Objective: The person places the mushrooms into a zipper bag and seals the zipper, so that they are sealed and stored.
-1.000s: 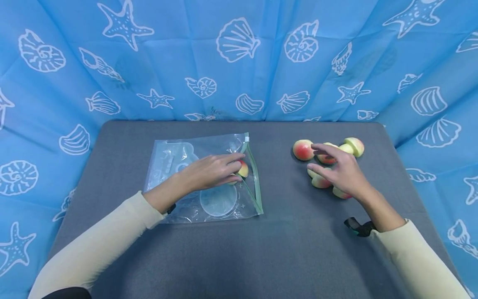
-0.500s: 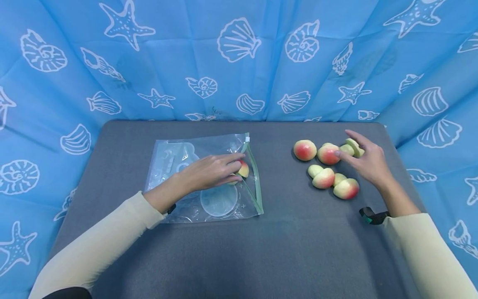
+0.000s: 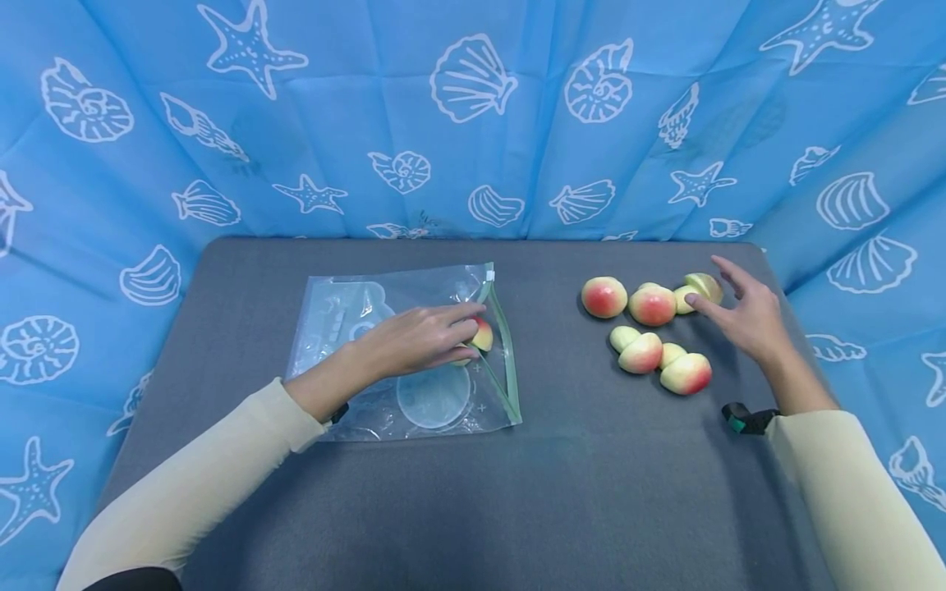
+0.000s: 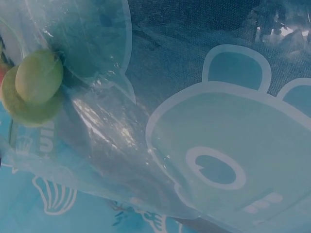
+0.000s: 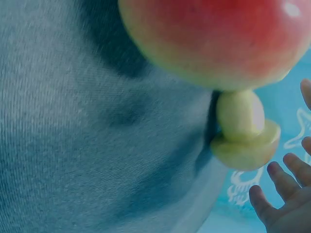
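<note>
A clear zip bag [image 3: 369, 423] with a green closure and frosted cartoon print lies flat at left centre. My left hand [image 3: 414, 338] holds the upper layer at its gaping mouth. Beside those fingertips is a toy mushroom [image 3: 482, 333] with a red-yellow cap, inside the bag; the left wrist view shows a mushroom [image 4: 40, 77] through the film. At the right, my right hand [image 3: 754, 320] spreads its thumb and fingers around the back-right mushroom [image 3: 705, 286], holding nothing. In the right wrist view, its fingers stand apart, close to a pale-stemmed mushroom [image 5: 245, 150].
Several more mushrooms lie on the grey table [image 3: 562, 492]: one cap-up [image 3: 603, 296], one beside it [image 3: 653, 304], and two in front, a left one [image 3: 640, 353] and a right one [image 3: 686, 373]. A blue shell-print curtain [image 3: 510, 148] surrounds the table's back and sides.
My right hand has moved rightward from above the middle mushrooms to the back-right one, uncovering the front pair. My left hand and the bag have stayed in place.
</note>
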Demonstrator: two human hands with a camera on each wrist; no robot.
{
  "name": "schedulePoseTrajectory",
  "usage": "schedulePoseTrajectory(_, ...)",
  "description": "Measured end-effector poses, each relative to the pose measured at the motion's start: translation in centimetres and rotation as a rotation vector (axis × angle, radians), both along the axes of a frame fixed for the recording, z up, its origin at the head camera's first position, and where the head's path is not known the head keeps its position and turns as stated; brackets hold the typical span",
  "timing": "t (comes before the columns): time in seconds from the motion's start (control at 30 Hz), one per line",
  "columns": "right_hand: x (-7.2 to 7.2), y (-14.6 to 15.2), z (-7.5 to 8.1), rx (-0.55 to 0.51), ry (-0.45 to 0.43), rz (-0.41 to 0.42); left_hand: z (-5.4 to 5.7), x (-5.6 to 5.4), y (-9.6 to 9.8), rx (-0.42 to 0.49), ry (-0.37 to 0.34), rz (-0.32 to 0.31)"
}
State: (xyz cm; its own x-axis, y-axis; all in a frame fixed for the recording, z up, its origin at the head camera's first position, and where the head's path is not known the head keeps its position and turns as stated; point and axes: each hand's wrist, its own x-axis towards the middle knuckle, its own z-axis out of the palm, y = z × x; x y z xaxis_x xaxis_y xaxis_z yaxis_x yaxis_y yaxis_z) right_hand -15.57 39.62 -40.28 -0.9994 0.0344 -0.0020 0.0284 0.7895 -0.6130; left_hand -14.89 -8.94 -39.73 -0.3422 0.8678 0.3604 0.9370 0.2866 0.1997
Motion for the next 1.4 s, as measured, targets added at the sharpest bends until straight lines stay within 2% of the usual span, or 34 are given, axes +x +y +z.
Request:
schedulePoseTrajectory(0.27,-0.4,1.3,-1.0,-0.016,-0.081,-0.047,0.0,0.0,0.1,-0.004,0.0,0.0)
schedulePoseTrajectory(0.77,-0.4,2.2,-3.0,-0.038,-0.112,-0.049,0.2,0.0,0.1,-0.015,0.0,-0.006)
schedulePoseTrajectory(0.97,-0.4,2.2,-3.4,-0.074,-0.084,-0.032,0.2,0.0,0.0,-0.022,0.0,-0.004)
schedulePoseTrajectory(1.17,-0.4,2.2,-3.5,-0.066,-0.043,-0.026,0.2,0.0,0.1,-0.023,-0.005,-0.002)
schedulePoseTrajectory(1.4,-0.4,2.1,-3.5,-0.06,-0.045,-0.027,0.2,-0.1,0.0,-0.013,0.004,-0.003)
